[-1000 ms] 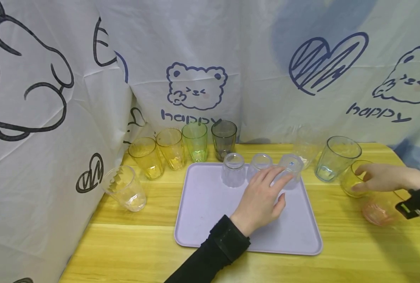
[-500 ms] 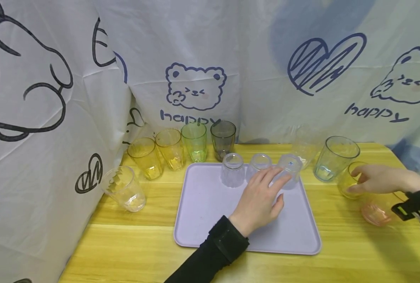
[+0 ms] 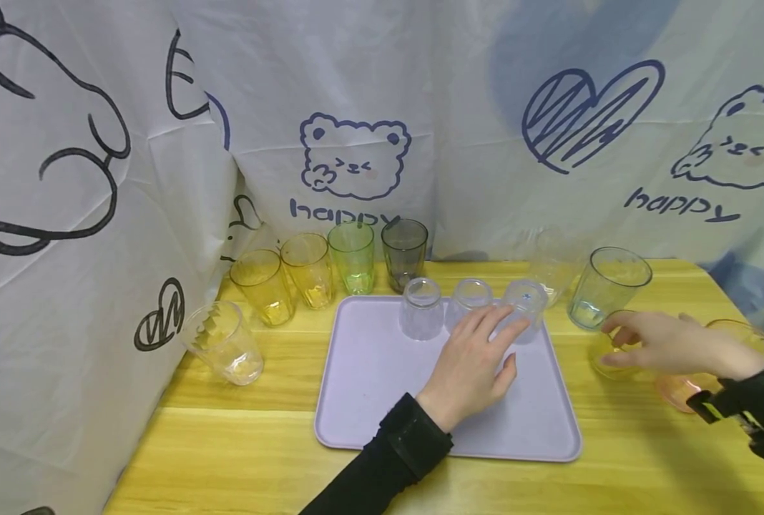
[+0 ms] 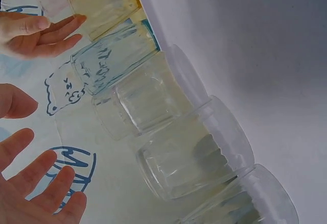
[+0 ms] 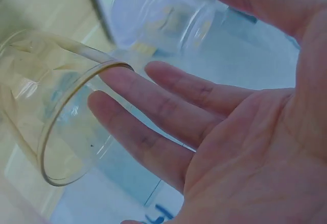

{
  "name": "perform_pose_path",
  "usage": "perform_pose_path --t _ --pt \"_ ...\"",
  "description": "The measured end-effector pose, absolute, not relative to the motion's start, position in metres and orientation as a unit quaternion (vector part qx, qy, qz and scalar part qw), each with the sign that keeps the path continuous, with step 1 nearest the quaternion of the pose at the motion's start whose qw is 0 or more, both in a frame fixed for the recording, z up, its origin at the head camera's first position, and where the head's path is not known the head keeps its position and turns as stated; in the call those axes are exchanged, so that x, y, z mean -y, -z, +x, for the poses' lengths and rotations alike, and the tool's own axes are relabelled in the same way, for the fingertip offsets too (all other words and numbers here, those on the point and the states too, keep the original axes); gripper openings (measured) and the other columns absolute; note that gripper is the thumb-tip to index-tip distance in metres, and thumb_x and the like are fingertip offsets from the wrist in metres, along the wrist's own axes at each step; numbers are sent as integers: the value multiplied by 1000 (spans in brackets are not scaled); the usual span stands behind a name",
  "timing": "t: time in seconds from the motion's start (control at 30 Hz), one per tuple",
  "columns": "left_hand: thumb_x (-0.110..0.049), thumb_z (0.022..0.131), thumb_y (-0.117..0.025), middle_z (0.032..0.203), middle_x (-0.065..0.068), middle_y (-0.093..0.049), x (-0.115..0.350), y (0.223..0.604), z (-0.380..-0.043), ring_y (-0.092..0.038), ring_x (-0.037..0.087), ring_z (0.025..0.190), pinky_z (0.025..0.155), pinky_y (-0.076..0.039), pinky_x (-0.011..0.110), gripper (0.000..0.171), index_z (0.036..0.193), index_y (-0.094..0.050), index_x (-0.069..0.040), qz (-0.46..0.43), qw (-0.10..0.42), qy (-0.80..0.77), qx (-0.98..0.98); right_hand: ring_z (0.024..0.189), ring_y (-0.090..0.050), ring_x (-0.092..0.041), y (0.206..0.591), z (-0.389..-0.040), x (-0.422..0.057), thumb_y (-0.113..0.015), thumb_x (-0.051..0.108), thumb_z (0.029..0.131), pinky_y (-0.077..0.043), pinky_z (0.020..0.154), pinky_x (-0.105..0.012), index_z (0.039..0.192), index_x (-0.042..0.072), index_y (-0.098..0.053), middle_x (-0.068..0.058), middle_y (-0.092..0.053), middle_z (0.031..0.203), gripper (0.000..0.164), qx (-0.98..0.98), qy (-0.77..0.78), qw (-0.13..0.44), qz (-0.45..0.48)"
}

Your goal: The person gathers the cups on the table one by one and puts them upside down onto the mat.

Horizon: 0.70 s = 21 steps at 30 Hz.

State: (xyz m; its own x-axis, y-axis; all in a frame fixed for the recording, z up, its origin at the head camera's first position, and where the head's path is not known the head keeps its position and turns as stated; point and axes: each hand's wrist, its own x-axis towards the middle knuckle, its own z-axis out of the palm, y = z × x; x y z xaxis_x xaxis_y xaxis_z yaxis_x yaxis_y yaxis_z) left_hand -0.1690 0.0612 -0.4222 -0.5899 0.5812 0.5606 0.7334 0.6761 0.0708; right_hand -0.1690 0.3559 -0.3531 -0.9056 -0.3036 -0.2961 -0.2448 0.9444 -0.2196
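Over the lavender tray (image 3: pixel 369 386), my left hand (image 3: pixel 472 361) hovers with spread fingers, overlapping two upturned clear glasses in the head view. The left wrist view shows a gap between that hand and the middle clear glass (image 4: pixel 189 157). Three clear glasses stand mouth down along the tray's back edge, the leftmost clear glass (image 3: pixel 422 311) in plain sight. My right hand (image 3: pixel 668 343) is beside an upright yellow glass (image 3: pixel 604 357). In the right wrist view its straight fingers (image 5: pixel 158 106) meet the rim of the yellow glass (image 5: pixel 30 96), with the thumb well apart.
Right of the tray stand a bluish glass (image 3: pixel 604 293), a clear glass (image 3: pixel 552 265) and a pinkish-orange glass (image 3: pixel 674 393), partly behind the right sleeve. Along the left are two yellow glasses, a green glass (image 3: pixel 353 261), a dark grey glass (image 3: pixel 404 250) and a clear glass (image 3: pixel 234 350).
My right hand has moved left toward the tray, and the yellow glass has shifted left and nearer along with it. My left hand has stayed in place over the tray.
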Motion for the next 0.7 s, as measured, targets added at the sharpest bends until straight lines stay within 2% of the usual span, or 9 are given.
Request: perform_pose_path --t 0.1,0.2,0.3,0.37,0.5,0.6,0.7 --pt "-25 89 -68 144 1 -56 -61 422 -169 -53 19 134 115 -44 34 50 138 -57 -22 -372 256 152 879 101 -69 -38 357 -161 -347 -75 44 86 -36 86 -81 126 1 -60 -14 -75 109 60 -975 95 138 -144" --pt "-25 89 -68 144 1 -56 -60 421 -168 -53 19 134 115 -45 34 50 138 -58 -22 -369 257 159 879 106 -66 -47 363 -154 -340 -76 40 87 -40 89 -77 135 -2 -54 -25 -70 117 67 -982 108 92 -128" --pt "-24 90 -68 145 2 -55 -59 421 -167 -53 20 134 114 -45 34 49 137 -58 -22 -367 258 167 878 113 -55 -58 375 -148 -335 -79 33 85 -39 90 -77 142 -6 -46 -36 -58 130 77 -984 140 3 -109" --pt "-24 90 -68 145 2 -55 -59 421 -167 -53 20 134 114 -46 34 48 137 -58 -21 -366 258 174 877 115 -49 -61 386 -144 -333 -83 26 81 -42 89 -75 143 -8 -43 -40 -50 134 81 -978 168 -68 -102" --pt "-23 90 -68 145 2 -55 -59 422 -166 -54 20 134 113 -46 35 49 138 -58 -21 -364 257 190 875 121 -39 -62 406 -138 -331 -85 17 74 -34 94 -78 144 -8 -39 -43 -42 137 88 -957 228 -167 -63" --pt "-22 89 -68 144 3 -56 -60 424 -164 -54 21 133 112 -48 36 49 137 -58 -20 -364 257 201 872 129 -32 -64 417 -136 -330 -83 16 75 -26 102 -80 149 -8 -33 -44 -34 145 92 -943 270 -192 -18" --pt "-22 88 -69 143 3 -56 -61 425 -163 -55 21 132 111 -48 36 49 136 -59 -19 -363 258 209 871 136 -26 -64 425 -135 -331 -80 19 80 -21 107 -81 153 -5 -27 -43 -27 152 94 -936 295 -188 25"
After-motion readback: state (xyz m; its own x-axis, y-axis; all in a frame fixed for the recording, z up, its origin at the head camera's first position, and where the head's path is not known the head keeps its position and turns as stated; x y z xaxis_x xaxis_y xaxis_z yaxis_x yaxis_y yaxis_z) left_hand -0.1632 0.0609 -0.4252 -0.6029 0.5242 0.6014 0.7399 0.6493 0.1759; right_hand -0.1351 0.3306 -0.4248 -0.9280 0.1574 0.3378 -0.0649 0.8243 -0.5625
